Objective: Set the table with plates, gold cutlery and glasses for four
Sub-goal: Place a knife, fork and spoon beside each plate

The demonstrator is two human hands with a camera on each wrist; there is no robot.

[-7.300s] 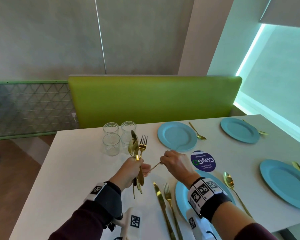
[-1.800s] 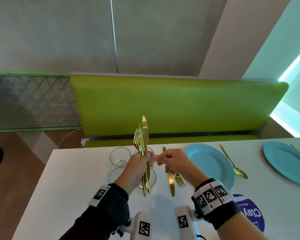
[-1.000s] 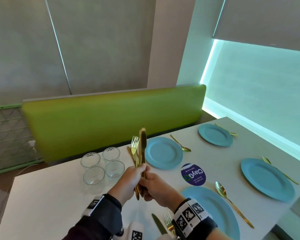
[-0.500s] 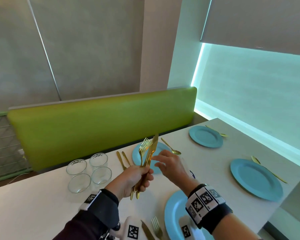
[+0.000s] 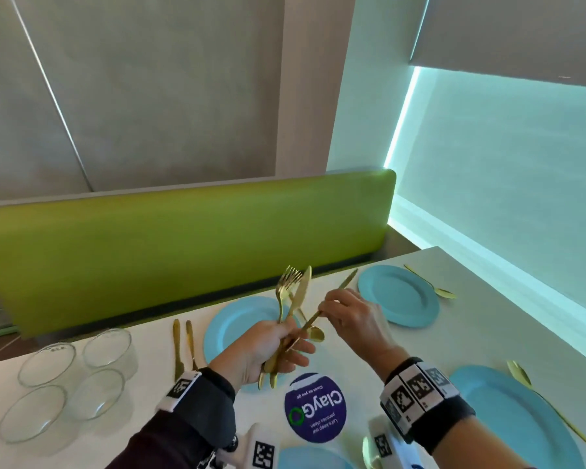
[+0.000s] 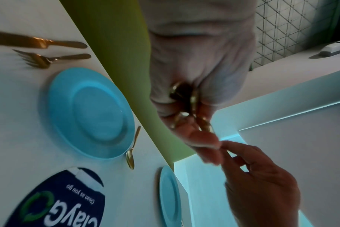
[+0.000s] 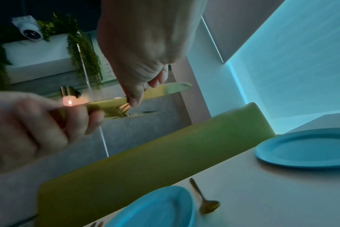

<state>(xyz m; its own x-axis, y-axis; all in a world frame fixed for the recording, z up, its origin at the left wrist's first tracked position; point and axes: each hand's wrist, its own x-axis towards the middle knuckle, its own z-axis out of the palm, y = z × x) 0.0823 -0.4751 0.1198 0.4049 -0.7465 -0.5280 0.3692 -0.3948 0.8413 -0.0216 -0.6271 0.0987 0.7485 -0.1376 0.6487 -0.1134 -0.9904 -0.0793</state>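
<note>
Head view shows your left hand (image 5: 264,350) wrapped around a bundle of gold cutlery (image 5: 290,299), handles poking out below your fist and the fork tines and a knife blade fanning up above it. Your right hand (image 5: 356,319) pinches a single gold knife (image 5: 322,309) between thumb and fingertips — the knife slants up to the right, its lower end still in among the bundle. Both hands hang above the white table (image 5: 142,336), over the far-left blue plate (image 5: 227,328).

Left of that plate a gold knife and fork (image 5: 182,346) lie side by side on the table, and a gold spoon (image 5: 313,333) sits just beside the plate's right edge, partly hidden by your hands. The far-right blue plate (image 5: 398,296) has a spoon (image 5: 433,287) along its right side; the near-right plate (image 5: 515,418) likewise has a spoon (image 5: 548,404) at its right. Only the rim of a fourth plate (image 5: 313,458) shows at the bottom edge.

Four clear glasses (image 5: 71,377) stand clustered at the left end of the table, well apart from the plates. A round dark-blue ClayGo sticker (image 5: 315,407) lies on the table between the plates — just below your hands. A green bench backrest (image 5: 166,245) runs along the table's far side.
</note>
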